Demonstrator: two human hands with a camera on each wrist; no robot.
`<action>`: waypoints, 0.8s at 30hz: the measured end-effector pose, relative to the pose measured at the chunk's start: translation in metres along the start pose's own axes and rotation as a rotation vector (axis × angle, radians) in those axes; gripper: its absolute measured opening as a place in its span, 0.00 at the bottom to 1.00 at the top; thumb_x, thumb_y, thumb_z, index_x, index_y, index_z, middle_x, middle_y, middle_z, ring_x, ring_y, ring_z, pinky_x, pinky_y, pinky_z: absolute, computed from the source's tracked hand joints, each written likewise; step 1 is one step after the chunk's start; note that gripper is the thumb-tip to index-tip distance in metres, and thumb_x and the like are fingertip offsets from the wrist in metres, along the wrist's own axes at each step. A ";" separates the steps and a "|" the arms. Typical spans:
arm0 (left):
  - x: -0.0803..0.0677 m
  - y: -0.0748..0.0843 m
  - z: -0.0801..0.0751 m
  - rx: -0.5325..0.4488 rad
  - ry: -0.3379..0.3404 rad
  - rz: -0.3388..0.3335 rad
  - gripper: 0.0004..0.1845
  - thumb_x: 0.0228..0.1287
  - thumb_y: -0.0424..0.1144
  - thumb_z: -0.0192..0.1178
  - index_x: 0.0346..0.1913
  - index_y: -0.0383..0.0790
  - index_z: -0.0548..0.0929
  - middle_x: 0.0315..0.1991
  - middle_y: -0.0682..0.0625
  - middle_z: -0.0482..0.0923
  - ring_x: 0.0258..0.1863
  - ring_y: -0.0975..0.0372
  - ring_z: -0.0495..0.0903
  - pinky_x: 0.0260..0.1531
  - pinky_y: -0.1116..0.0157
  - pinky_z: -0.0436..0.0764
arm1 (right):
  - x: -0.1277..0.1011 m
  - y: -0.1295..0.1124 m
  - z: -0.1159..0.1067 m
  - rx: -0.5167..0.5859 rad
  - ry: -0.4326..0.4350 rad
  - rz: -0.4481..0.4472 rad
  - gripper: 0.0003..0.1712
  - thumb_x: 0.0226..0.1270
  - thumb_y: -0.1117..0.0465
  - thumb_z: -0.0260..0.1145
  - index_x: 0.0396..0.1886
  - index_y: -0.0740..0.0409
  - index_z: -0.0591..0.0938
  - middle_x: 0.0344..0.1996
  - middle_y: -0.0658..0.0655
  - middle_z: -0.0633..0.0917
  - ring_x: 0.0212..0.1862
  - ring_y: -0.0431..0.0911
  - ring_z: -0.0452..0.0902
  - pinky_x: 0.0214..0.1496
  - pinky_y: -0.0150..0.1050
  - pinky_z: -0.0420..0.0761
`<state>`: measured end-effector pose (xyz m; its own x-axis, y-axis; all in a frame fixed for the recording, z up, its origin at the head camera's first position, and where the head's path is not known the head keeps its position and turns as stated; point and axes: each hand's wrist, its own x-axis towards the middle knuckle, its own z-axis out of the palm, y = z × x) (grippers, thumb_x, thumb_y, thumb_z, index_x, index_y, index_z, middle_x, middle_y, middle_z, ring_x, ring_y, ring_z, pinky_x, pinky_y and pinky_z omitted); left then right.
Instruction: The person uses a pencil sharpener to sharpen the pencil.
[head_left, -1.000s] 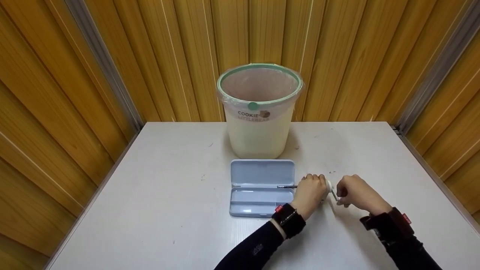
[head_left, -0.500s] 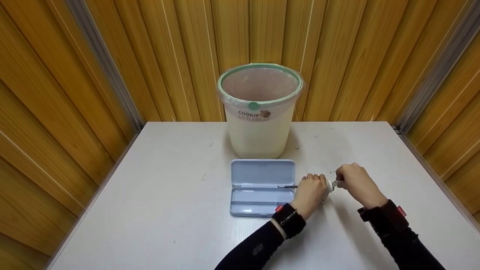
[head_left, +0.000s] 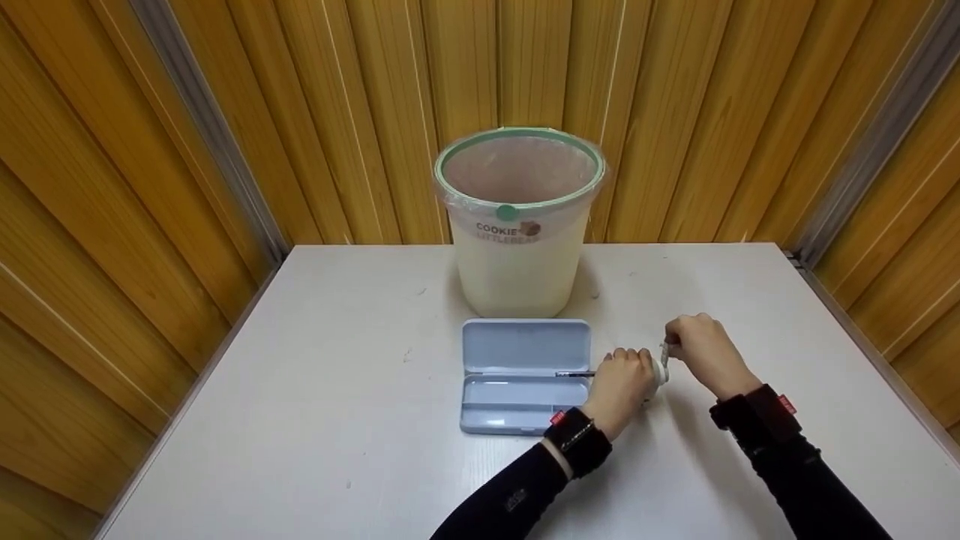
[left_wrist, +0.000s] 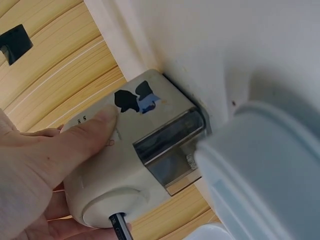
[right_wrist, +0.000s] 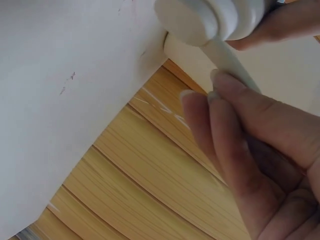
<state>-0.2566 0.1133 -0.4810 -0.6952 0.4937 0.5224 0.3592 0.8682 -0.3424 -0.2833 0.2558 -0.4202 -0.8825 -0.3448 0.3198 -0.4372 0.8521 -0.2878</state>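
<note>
A whitish hand-crank pencil sharpener (left_wrist: 120, 165) with a dark cartoon sticker and a clear shavings drawer (left_wrist: 175, 162) is held by my left hand (head_left: 621, 390), which mostly covers it in the head view. The thumb presses on its top while the fingers wrap beneath. A dark pencil (left_wrist: 120, 227) sticks out of its round front, pointing left over the pencil case. On the other side, my right hand (head_left: 705, 351) pinches the crank handle (right_wrist: 230, 62) between thumb and fingers, with the handle pointing upward in the head view.
A light blue pencil case (head_left: 525, 346) lies open left of the sharpener, its lid folded back. Behind it stands a cream bin (head_left: 517, 277) with a green rim and a plastic liner. Wood-look panels (head_left: 360, 112) enclose the white table (head_left: 322, 420).
My right hand has swung the crank from low at the right, up and round to the top. My left hand, the sharpener and the pencil stay in place.
</note>
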 end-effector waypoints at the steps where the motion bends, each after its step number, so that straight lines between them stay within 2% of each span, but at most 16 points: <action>1: 0.000 0.000 0.000 0.002 0.007 0.000 0.07 0.64 0.41 0.57 0.41 0.49 0.84 0.30 0.59 0.84 0.28 0.69 0.78 0.29 0.74 0.80 | 0.001 0.001 0.001 0.007 -0.001 0.001 0.08 0.47 0.73 0.75 0.17 0.64 0.83 0.17 0.57 0.83 0.22 0.46 0.76 0.25 0.38 0.73; 6: -0.001 0.000 0.002 0.013 0.040 0.000 0.06 0.64 0.41 0.57 0.39 0.49 0.84 0.28 0.60 0.83 0.27 0.70 0.78 0.27 0.75 0.79 | 0.005 0.007 0.005 0.026 -0.004 -0.004 0.08 0.46 0.74 0.75 0.18 0.64 0.83 0.18 0.58 0.84 0.22 0.47 0.77 0.25 0.39 0.75; 24: 0.001 0.000 0.002 -0.002 0.023 0.004 0.08 0.64 0.40 0.56 0.42 0.49 0.85 0.30 0.59 0.84 0.27 0.69 0.78 0.27 0.75 0.79 | 0.016 0.024 0.019 0.068 -0.028 0.008 0.06 0.48 0.77 0.71 0.20 0.66 0.83 0.19 0.59 0.84 0.24 0.48 0.79 0.28 0.43 0.78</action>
<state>-0.2582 0.1133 -0.4817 -0.6794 0.4978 0.5390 0.3629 0.8665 -0.3429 -0.3114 0.2631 -0.4394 -0.8901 -0.3500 0.2919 -0.4400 0.8266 -0.3508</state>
